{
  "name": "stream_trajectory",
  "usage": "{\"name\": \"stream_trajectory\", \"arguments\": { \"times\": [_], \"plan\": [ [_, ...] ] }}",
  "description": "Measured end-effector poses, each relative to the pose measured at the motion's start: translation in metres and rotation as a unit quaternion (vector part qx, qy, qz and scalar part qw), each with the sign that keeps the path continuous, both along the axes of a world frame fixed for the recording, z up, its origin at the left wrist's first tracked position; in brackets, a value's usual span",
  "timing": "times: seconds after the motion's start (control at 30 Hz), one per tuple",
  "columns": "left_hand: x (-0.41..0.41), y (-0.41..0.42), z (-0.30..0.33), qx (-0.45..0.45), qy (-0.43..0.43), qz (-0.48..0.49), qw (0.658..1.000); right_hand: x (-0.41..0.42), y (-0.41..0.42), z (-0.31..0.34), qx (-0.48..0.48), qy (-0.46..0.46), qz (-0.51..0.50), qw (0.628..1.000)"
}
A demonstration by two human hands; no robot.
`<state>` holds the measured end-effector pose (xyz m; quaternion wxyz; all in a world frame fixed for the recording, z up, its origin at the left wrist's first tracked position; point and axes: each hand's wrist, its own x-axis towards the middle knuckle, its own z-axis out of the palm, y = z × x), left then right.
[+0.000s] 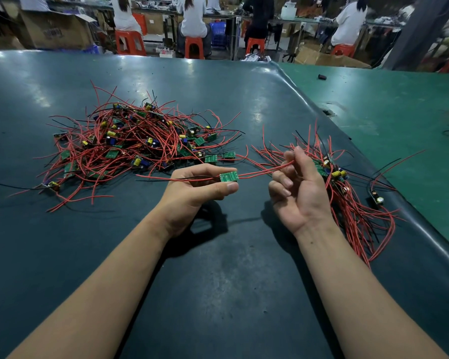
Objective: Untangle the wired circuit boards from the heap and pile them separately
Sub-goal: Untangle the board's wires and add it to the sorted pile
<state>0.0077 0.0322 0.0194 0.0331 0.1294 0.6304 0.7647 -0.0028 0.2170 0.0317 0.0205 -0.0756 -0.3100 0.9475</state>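
Note:
A tangled heap [138, 141] of small green circuit boards with red and black wires lies on the dark mat at centre left. A smaller sorted pile [347, 193] lies to the right, partly behind my right hand. My left hand [192, 190] pinches one green board [229, 176] between thumb and fingers, just above the mat. Red wires [259, 172] run from this board to my right hand [298, 185], which pinches their far ends, palm turned up.
The dark mat [218, 281] meets a lighter green mat [399, 112] along a raised seam on the right. A small black part [322, 77] lies on the green mat. Several seated people and orange stools [130, 42] are beyond the far edge.

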Motion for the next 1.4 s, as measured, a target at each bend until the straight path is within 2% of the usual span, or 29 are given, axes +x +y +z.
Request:
{"name": "stream_trajectory", "arguments": {
  "times": [0.33,0.53,0.73,0.8,0.9,1.0,1.13,1.23,1.4],
  "plan": [
    [-0.001,-0.005,0.002,0.023,-0.006,0.036,0.999,0.001,-0.001,0.0,0.035,-0.017,-0.031,0.999],
    [0.0,-0.004,0.002,0.0,0.002,0.041,0.999,-0.001,-0.002,0.001,0.08,-0.028,-0.077,0.993],
    [0.001,-0.002,0.001,-0.002,0.011,0.042,0.999,0.0,0.001,0.0,-0.003,-0.037,0.015,0.999],
    [0.0,-0.002,0.001,0.006,0.016,0.068,0.998,0.0,-0.002,0.0,0.034,-0.007,0.017,0.999],
    [-0.001,0.001,0.001,0.013,0.025,0.095,0.995,0.006,-0.015,-0.006,0.187,0.027,0.058,0.98],
    [0.003,0.002,0.002,-0.005,0.031,0.07,0.997,0.011,-0.028,-0.013,0.257,0.046,0.106,0.96],
    [0.005,0.004,0.003,-0.022,0.037,0.052,0.998,0.008,-0.023,-0.013,0.258,0.068,0.084,0.96],
    [0.002,0.002,0.003,-0.008,0.022,0.067,0.997,0.004,-0.019,-0.01,0.256,0.051,0.033,0.965],
    [-0.002,-0.001,0.0,0.025,0.004,0.076,0.997,0.0,-0.008,-0.006,0.152,0.015,-0.044,0.987]
  ]
}}
